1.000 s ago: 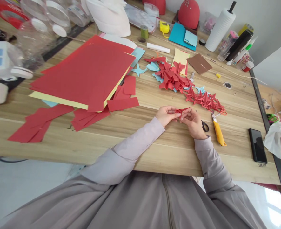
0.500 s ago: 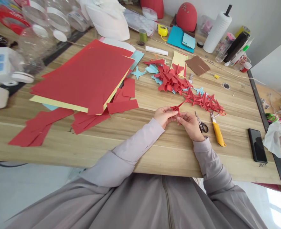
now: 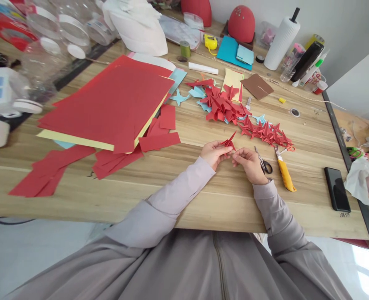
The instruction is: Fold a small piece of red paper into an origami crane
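Both of my hands pinch a small folded red paper piece [image 3: 229, 142] just above the wooden table [image 3: 203, 200]. My left hand [image 3: 213, 153] grips its left side and my right hand [image 3: 251, 164] grips its right side. One pointed tip of the piece sticks up and away from me. A heap of finished red and blue folded paper shapes [image 3: 234, 112] lies just beyond my hands. Small scissors [image 3: 263, 162] and a yellow utility knife [image 3: 283, 171] rest right beside my right hand.
A stack of large red sheets [image 3: 109, 100] and cut red squares [image 3: 115, 154] fill the left side. A black phone [image 3: 337, 188] lies near the right edge by a crumpled tissue [image 3: 356, 183]. Jars, a white paper roll [image 3: 281, 39], red domes and blue card line the back.
The folded red piece was flat between my fingers; now one pointed tip is raised. My hands shifted slightly left, uncovering the scissors.
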### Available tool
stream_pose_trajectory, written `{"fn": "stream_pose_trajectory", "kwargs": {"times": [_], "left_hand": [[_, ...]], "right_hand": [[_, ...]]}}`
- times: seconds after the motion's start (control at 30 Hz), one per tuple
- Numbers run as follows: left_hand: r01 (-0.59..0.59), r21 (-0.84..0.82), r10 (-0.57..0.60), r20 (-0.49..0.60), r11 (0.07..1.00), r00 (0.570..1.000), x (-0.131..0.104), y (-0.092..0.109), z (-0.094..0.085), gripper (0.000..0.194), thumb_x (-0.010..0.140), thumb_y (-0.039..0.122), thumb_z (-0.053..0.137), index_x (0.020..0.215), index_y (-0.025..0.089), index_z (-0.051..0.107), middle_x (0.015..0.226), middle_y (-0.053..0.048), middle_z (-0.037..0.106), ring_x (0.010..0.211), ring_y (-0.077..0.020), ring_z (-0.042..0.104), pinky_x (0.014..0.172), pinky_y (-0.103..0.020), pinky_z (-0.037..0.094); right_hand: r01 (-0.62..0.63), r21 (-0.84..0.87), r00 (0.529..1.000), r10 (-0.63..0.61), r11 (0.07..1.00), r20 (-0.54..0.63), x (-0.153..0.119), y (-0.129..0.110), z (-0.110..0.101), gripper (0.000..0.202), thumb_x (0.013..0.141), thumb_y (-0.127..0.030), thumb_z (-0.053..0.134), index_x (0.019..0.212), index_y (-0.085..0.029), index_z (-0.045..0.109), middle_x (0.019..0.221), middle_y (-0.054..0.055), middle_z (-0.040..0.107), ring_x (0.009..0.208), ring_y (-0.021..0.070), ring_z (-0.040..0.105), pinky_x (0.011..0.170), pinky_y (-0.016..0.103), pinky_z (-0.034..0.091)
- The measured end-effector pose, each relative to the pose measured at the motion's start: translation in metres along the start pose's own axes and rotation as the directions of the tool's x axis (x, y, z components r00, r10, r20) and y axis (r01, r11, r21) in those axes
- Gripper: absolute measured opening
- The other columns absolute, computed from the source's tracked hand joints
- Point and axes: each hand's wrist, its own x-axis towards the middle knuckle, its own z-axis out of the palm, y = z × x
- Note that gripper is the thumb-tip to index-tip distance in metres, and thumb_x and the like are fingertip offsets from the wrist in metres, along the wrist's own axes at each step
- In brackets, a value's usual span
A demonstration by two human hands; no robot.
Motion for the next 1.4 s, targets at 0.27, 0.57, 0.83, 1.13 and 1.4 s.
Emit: {"fn": "stream_pose_trajectory", "kwargs": {"times": [0.27, 0.57, 0.83, 1.13, 1.4], "left_hand": [[-0.014, -0.028, 0.013, -0.04, 1.0, 0.999, -0.001, 0.0, 0.001, 0.028, 0.05, 0.011, 0.081, 0.072, 0.01, 0.064, 0.066, -0.002, 0.067, 0.058, -0.0102, 0.062, 0.056, -0.021, 0.049], [-0.062, -0.027, 0.063, 0.003, 0.998, 0.998, 0.0, -0.007, 0.0, 0.038, 0.042, 0.017, 0.085, 0.072, 0.01, 0.064, 0.064, -0.002, 0.068, 0.056, -0.0105, 0.061, 0.056, -0.022, 0.047], [-0.052, 0.018, 0.051, 0.064, 0.998, 0.997, 0.0, -0.005, -0.001, 0.038, 0.042, 0.016, 0.085, 0.073, 0.01, 0.065, 0.065, -0.003, 0.068, 0.054, -0.0107, 0.06, 0.054, -0.023, 0.044], [-0.094, 0.115, 0.092, 0.028, 0.989, 0.995, -0.001, -0.001, 0.001, 0.042, 0.037, 0.019, 0.087, 0.074, 0.011, 0.069, 0.063, -0.002, 0.068, 0.056, -0.0122, 0.061, 0.052, -0.024, 0.047], [-0.115, 0.102, 0.112, 0.032, 0.988, 0.993, -0.002, -0.002, 0.001, 0.04, 0.037, 0.02, 0.087, 0.071, 0.012, 0.07, 0.063, -0.002, 0.069, 0.056, -0.012, 0.062, 0.05, -0.022, 0.047]], "right_hand": [[0.039, -0.048, 0.996, -0.043, 0.998, -0.072, -0.003, -0.003, 0.004, 0.033, 0.07, -0.041, 0.072, 0.061, -0.019, 0.049, 0.051, -0.004, 0.058, 0.044, 0.008, 0.051, 0.045, 0.021, 0.041], [0.102, 0.003, 0.992, -0.101, 0.995, -0.079, 0.004, 0.009, 0.008, 0.037, 0.067, -0.046, 0.074, 0.081, -0.021, 0.051, 0.058, -0.006, 0.06, 0.051, 0.0095, 0.056, 0.048, 0.022, 0.047], [0.118, -0.021, 0.99, -0.12, 0.993, -0.075, 0.001, 0.003, 0.006, 0.033, 0.071, -0.048, 0.07, 0.075, -0.018, 0.057, 0.057, -0.004, 0.061, 0.048, 0.0086, 0.055, 0.049, 0.022, 0.047], [0.113, -0.06, 0.991, -0.116, 0.992, -0.059, -0.001, 0.001, -0.001, 0.034, 0.069, -0.048, 0.071, 0.065, -0.02, 0.053, 0.049, -0.004, 0.058, 0.043, 0.0091, 0.051, 0.045, 0.023, 0.044], [0.115, -0.053, 0.993, -0.116, 0.992, -0.023, -0.003, -0.002, -0.002, 0.035, 0.07, -0.048, 0.071, 0.064, -0.02, 0.051, 0.048, -0.005, 0.057, 0.042, 0.009, 0.049, 0.044, 0.022, 0.04]]}}
